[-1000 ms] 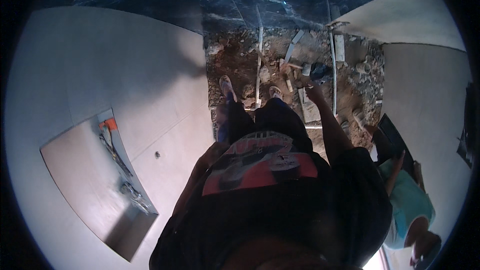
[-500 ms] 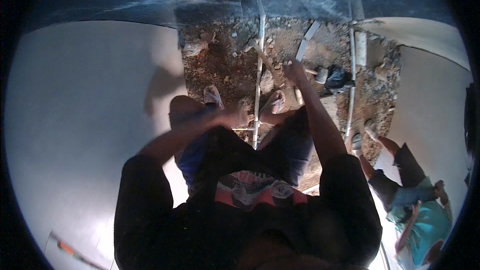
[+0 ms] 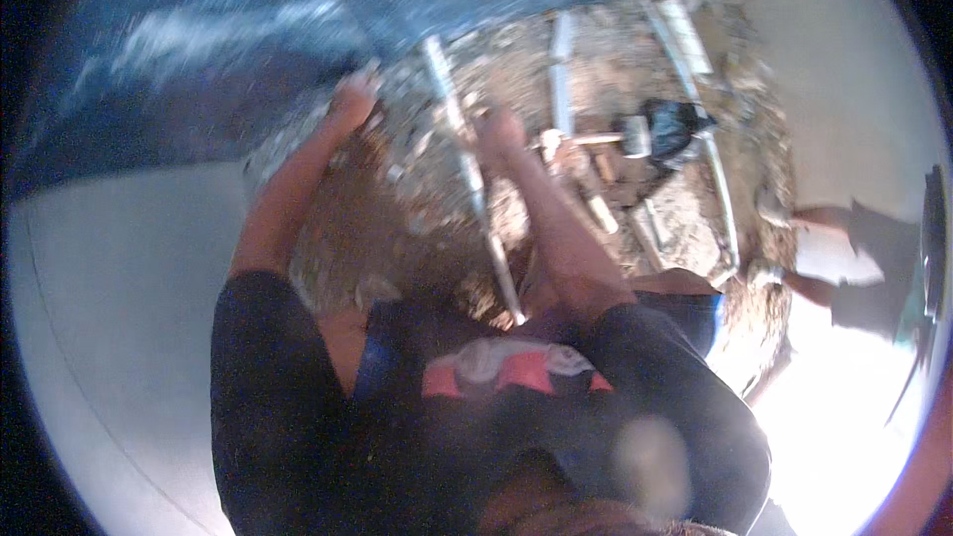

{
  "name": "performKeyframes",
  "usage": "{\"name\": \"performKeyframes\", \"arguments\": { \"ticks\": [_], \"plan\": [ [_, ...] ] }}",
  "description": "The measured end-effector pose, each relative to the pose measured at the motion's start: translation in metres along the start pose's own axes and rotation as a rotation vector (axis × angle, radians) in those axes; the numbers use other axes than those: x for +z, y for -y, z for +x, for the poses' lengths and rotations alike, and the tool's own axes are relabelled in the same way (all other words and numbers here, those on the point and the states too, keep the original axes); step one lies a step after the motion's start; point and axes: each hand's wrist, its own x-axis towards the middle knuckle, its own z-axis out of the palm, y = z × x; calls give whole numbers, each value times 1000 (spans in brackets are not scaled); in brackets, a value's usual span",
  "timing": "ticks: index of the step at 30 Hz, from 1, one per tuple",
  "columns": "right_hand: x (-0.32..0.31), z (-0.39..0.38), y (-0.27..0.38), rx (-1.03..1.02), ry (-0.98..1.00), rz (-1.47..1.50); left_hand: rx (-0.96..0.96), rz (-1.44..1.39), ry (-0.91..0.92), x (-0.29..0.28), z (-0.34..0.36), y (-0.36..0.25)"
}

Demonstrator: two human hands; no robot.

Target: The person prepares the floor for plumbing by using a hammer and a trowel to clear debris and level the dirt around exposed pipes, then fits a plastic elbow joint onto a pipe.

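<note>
Motion blur smears both of my hands. My left hand (image 3: 355,101) reaches out to the far left, over the rubble at the foot of the dark blue marbled wall; its fingers are too blurred to read. Close to the right side of a long white pipe (image 3: 459,154) is my right hand (image 3: 499,131), low over the dirt. Whether it holds anything does not show. A hammer (image 3: 635,137) with a pale handle lies to its right, beside a black plastic bag (image 3: 671,127). Beyond them, a flat grey strip (image 3: 563,69) rests on the dirt.
A second pipe (image 3: 717,174) runs along the right. The dark blue marbled wall (image 3: 248,40) closes off the far side, and pale panels (image 3: 119,268) flank the left. At the right, another person's legs (image 3: 829,258) stand near the trench.
My left hand has gone from near my knees to the far left by the wall. My right hand has moved left, away from the grey strip. My view has turned and come closer.
</note>
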Motion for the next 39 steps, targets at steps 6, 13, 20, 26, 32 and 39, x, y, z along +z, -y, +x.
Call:
{"name": "performKeyframes", "arguments": {
  "ticks": [6, 13, 20, 26, 32, 39],
  "plan": [
    [-8, -39, -44, 211, 13, 128, -269, -393, 139, 3, 42, -50],
    [17, -53, -48, 181, 138, -17, -248, -424, 205, 16, 70, -45],
    [35, -42, -54, 101, 260, -58, -274, -382, 265, 24, 75, -50],
    [76, -19, -62, -223, 333, -232, 250, -182, 161, 24, 34, -1],
    [46, -56, -34, 131, -34, 345, -90, -851, 130, -58, 35, -35],
    [-18, -53, 23, 127, -309, 436, -87, -1077, 70, -38, 7, -32]
  ]
}}
